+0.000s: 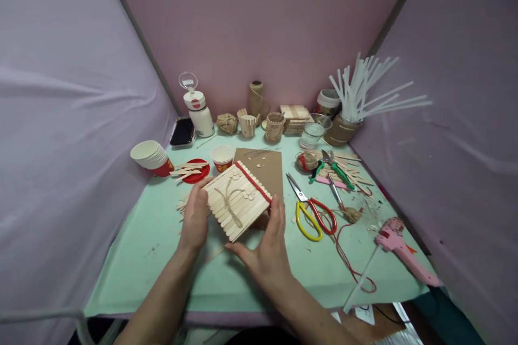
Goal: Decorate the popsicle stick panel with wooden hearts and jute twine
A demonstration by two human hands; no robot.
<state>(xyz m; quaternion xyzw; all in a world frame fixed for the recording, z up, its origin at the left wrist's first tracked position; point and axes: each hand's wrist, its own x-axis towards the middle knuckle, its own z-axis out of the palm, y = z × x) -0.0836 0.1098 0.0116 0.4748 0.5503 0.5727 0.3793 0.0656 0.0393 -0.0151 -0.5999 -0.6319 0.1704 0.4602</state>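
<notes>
A panel of wooden craft sticks [237, 200] with a twine tree shape, small wooden flowers and a red cord along its right edge is held tilted above the mint-green table [145, 248]. My left hand [195, 219] grips its left edge, thumb on top. My right hand [267, 250] holds its lower right corner, fingers curled behind it. A brown cardboard sheet [267, 170] lies just beyond the panel.
Yellow-and-red scissors [311, 214], green pliers [335, 170] and a pink glue gun [404, 250] lie to the right. Red paper cups [151, 157], a red lid with sticks [193, 171], twine balls, a white bottle [198, 110] and a jar of glue sticks [343, 126] stand around. Purple fabric walls enclose the table.
</notes>
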